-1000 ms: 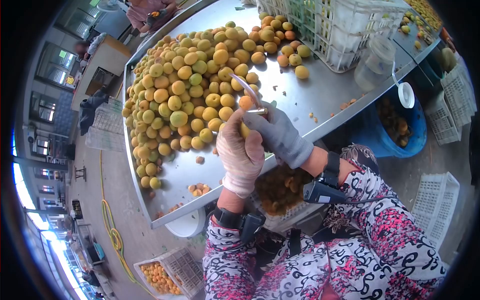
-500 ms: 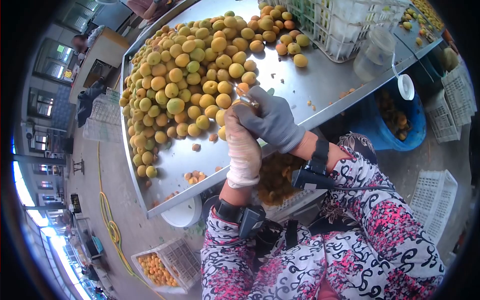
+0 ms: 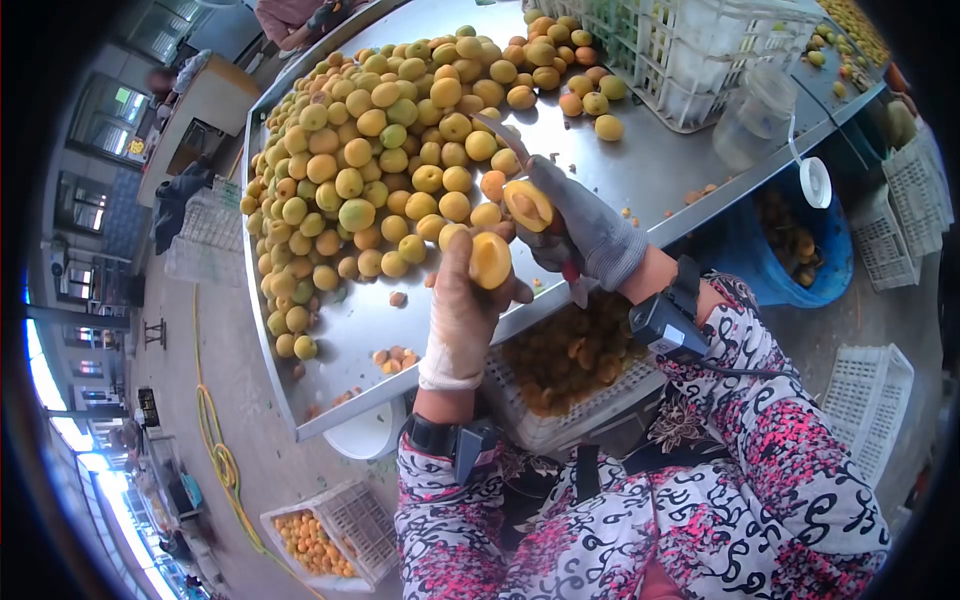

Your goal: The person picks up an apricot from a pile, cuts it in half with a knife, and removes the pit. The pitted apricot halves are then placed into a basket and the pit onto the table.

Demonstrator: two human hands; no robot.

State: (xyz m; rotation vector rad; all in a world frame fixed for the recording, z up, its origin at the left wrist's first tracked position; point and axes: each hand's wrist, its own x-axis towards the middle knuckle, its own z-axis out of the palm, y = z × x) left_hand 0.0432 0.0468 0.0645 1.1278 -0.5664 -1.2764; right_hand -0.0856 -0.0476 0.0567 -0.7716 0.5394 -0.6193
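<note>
My left hand, in a pale glove, holds an apricot half with its cut face up. My right hand, in a grey glove, holds a knife, its curved blade pointing up and left. Between the fingers of that same hand is another apricot half, a dark pit showing in its middle. Both hands are over the front edge of the metal table, apart from each other. A large heap of whole apricots lies just beyond them.
A white crate and a clear plastic jar stand at the table's back right. Below the edge are a crate of cut fruit, a blue tub and a white bucket. Another person's arm shows at the top.
My hands have moved apart, the right one to the right and the left one slightly down. The apricot between them is now in two halves, and the blade shows clearly.
</note>
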